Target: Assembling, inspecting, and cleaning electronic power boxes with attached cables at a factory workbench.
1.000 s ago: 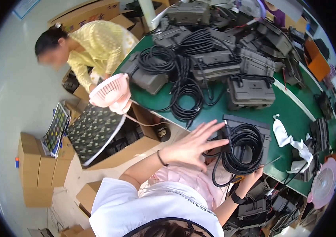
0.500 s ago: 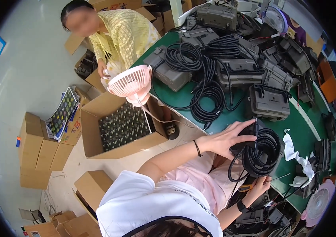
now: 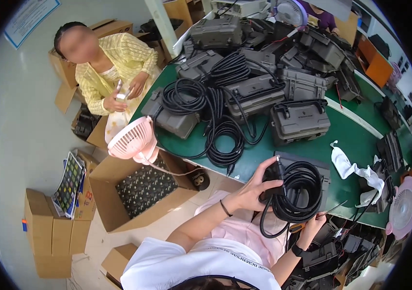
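My left hand [image 3: 250, 191] is closed around a black block-shaped part at the side of a coiled black corrugated cable [image 3: 307, 191]. Its forefinger and thumb press on that part. Behind the coil, a grey plastic case [image 3: 323, 175] shows partly at the green table's near edge. My right hand [image 3: 314, 223], below the coil, is closed around a screwdriver with an orange handle [image 3: 297, 227]. The thin metal shaft points up to the right over the table. The coil hides some of the right fingers.
Several grey cases [image 3: 300, 121] and more black coiled cables [image 3: 225, 140] cover the green table [image 3: 259, 162]. A pink fan [image 3: 132, 140] is at its left edge, another fan [image 3: 404, 208] at right. White cloth strips [image 3: 356, 169] lie nearby. A co-worker [image 3: 114, 72] stands behind an open carton [image 3: 140, 212].
The whole view has shifted, so the table and coil appear further left. My hands keep their holds. The co-worker's two hands now both show, held in front around a small pale object.
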`<state>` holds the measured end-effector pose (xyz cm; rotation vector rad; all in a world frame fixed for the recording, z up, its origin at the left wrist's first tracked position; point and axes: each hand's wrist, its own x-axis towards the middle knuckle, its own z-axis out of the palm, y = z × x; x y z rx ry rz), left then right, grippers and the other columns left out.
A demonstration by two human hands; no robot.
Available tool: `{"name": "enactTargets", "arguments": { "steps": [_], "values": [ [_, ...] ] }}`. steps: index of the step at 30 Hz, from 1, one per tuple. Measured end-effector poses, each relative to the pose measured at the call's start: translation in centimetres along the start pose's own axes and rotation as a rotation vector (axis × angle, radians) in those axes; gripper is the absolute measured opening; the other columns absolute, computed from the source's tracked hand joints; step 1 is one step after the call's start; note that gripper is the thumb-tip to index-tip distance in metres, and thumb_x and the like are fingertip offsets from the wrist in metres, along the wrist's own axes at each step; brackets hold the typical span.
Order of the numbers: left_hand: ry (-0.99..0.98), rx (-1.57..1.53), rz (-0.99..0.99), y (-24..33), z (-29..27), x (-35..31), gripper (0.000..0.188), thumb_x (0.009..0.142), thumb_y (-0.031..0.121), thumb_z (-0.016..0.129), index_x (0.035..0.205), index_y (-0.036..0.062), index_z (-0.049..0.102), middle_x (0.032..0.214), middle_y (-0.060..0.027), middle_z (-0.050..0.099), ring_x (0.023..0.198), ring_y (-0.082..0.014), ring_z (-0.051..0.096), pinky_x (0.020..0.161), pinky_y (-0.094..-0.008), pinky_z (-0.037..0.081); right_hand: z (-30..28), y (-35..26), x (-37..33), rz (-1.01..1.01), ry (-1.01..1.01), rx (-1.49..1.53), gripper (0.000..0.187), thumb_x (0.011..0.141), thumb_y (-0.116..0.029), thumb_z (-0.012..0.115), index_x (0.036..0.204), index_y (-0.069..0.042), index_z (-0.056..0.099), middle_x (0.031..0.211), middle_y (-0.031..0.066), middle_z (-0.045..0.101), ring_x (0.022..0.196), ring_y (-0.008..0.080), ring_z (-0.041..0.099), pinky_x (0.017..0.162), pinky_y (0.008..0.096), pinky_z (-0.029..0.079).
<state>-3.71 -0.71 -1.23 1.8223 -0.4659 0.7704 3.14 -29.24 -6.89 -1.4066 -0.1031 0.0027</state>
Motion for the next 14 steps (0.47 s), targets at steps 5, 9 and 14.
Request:
{"name": "enactTargets", "arguments": {
  "steps": [5, 9, 14],
  "values": [
    [0.045, 0.022, 0.043, 1.0, -1.5, -0.1, 0.087, 0.068, 0.019, 0.089, 0.140, 0.0352, 0.045, 0.158, -0.0312, 0.013, 0.143, -0.0571, 0.023, 0.113, -0.0558, 0.029, 4.0, -3.5, -0.9, -0.040, -0.038, -0.018, 0.048, 0.085, -0.047, 0.079, 0.086, -0.002, 0.062, 0.057, -0.0074, 0.046, 0.041, 0.0019, 0.039, 0.039, 0.0188, 0.025],
    [0.107, -0.017, -0.041, 1.5, -2.8, -0.8, 0.090, 0.070, 0.026, 0.091, 0.142, 0.0438, 0.040, 0.157, -0.0344, 0.012, 0.141, -0.0601, 0.022, 0.113, -0.0580, 0.028, 5.4, -3.6, -1.2, -0.027, -0.021, 0.022, 0.049, 0.087, -0.045, 0.078, 0.097, 0.002, 0.067, 0.055, -0.0083, 0.043, 0.042, 0.0013, 0.039, 0.039, 0.0186, 0.027],
    [0.635, -0.900, -0.371, 0.5, -2.3, -1.8, 0.109, 0.078, 0.066, 0.069, 0.155, 0.0035, 0.024, 0.158, -0.0195, 0.032, 0.147, -0.0288, 0.029, 0.124, -0.0442, 0.016, 7.4, -4.3, -0.9, -0.109, -0.179, 0.292, 0.046, 0.093, -0.032, 0.073, 0.126, -0.001, 0.064, 0.110, 0.0143, 0.070, 0.046, 0.0006, 0.041, 0.040, 0.0165, 0.031]
  ]
}}
